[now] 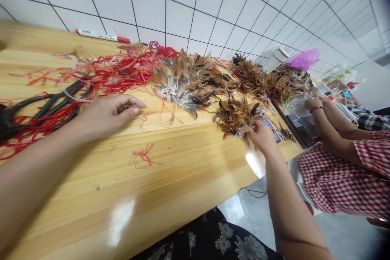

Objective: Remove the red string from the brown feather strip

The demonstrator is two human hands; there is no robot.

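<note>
My left hand (117,113) rests just above the wooden table (183,178), its fingers loosely curled and apart from the thumb, with nothing in it. Close to its fingertips lie loose strands of red string (146,118). Over on the right, my right hand (261,135) pinches the near edge of a small bunch of brown feathers (236,114), whose pale quill ends point toward me. Between the hands and farther back lies a larger pile of brown and black feathers (195,79). The fingertips of my right hand are partly hidden by the feathers.
Black-handled scissors (45,103) lie among red string (122,69) at left. A red-capped marker (102,35) rests by the tiled wall. More feathers (271,79), a phone (271,126) and a dark tray (294,124) lie at right, beside a co-worker in a checked garment (344,174).
</note>
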